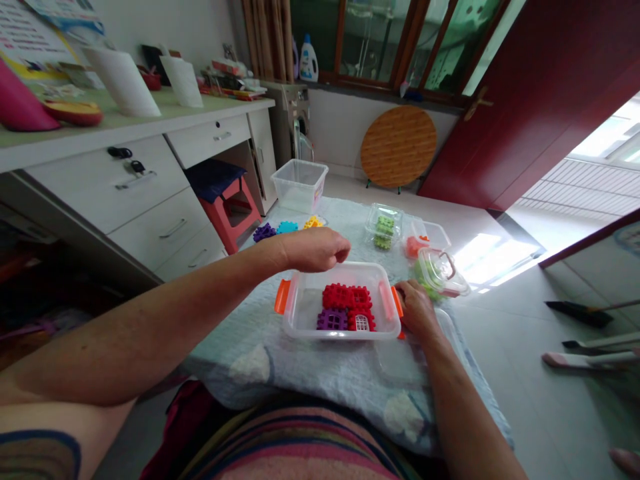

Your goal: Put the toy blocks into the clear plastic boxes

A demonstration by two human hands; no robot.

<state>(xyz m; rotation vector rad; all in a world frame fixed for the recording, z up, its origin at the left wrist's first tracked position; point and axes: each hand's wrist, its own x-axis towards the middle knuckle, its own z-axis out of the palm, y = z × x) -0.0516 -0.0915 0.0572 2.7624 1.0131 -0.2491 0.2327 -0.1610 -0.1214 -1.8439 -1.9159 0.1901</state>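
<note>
A clear plastic box (305, 320) with orange side latches stands on the cloth-covered table. Inside it lie red toy blocks (345, 295), a purple block (332, 320) and a red block with a white window (361, 321). Above the box's far left rim is my left hand (317, 250), its fingers curled closed; anything in them is hidden. My right hand (417, 308) grips the box at its right orange latch. Beyond my left hand sit a dark purple block (264, 232), a turquoise block (287, 227) and yellow blocks (313, 222).
An open clear bin (300, 183) stands at the table's far left. Along the right are a clear container with green blocks (384, 230), one with orange pieces (416, 245) and a lidded one with a handle (443, 272). A clear lid (403, 363) lies beside my right wrist.
</note>
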